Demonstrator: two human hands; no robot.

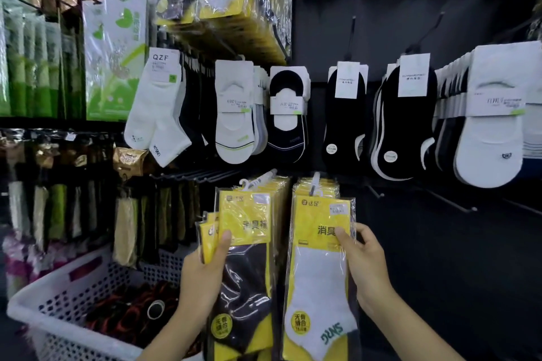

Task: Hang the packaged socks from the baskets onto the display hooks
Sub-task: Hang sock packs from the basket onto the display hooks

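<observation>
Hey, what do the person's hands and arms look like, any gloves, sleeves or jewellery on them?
The left hand and right hand are both bare: no gloves, rings or bracelets show. The forearms are bare too, with no sleeve, watch or strap in view down to the frame's edge.

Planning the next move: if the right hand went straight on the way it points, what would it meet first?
The white-sock pack, which the right hand already pinches; beyond, probably the dark-sock packs.
</observation>
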